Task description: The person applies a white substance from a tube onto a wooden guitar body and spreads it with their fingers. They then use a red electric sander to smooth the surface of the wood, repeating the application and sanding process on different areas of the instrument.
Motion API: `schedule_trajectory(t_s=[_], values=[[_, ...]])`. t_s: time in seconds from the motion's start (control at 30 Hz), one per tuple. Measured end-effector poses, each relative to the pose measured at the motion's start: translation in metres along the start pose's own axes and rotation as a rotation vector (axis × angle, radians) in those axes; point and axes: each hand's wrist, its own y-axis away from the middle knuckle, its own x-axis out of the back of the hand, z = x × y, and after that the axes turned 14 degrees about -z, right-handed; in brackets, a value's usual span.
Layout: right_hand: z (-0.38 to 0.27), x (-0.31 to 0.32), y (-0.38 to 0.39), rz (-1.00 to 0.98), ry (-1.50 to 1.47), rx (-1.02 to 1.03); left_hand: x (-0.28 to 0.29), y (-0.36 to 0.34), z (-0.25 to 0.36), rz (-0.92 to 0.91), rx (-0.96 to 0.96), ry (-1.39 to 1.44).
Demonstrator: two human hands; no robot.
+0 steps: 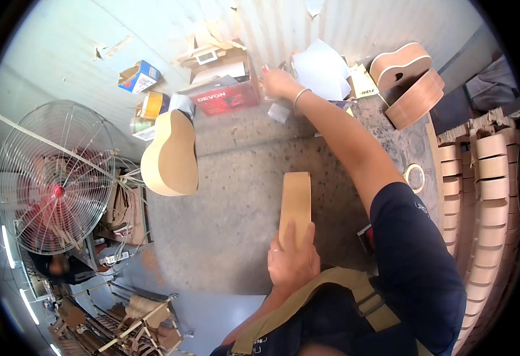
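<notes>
My left hand point(292, 264) grips a pale wooden piece point(296, 196), like an instrument body seen edge-on, upright at the table's near middle. At the back, my right hand point(281, 83) reaches beside a red cardboard box point(227, 99), its fingers closed near a small reddish item that is too small to make out. A clear plastic piece point(279, 113) lies just below that hand, and white sheets point(320, 70) are to its right. Another pale instrument body point(168, 155) rests at the table's left side.
Grey worktable point(200, 237); large wire-cage fan point(55, 166) on the left. Small boxes point(138, 76) at back left. Two wooden instrument bodies point(411, 104) at back right, a tape roll point(414, 171) below them, stacked curved wood pieces point(492, 188) beside the table. A rack point(153, 320) at lower left.
</notes>
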Motion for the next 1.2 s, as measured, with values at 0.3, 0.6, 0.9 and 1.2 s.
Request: schedule_trajectory(t_s=[0.3,0.6,0.9,1.2], values=[[0.004,0.002,0.009,0.147,0.093,0.192,0.016,0.003,-0.012,-0.036,0.15,0.228],[-0.002,0.009,0.038,0.416,-0.367,0.248,0.023,0.001,-0.062,0.055,-0.04,0.322],[-0.098,-0.059,0.297,0.255,-0.798,0.623,0.024,0.006,-0.096,0.029,-0.012,0.471],[-0.116,-0.108,0.353,0.386,-0.705,0.707,0.032,-0.006,-0.093,-0.03,-0.007,0.464]])
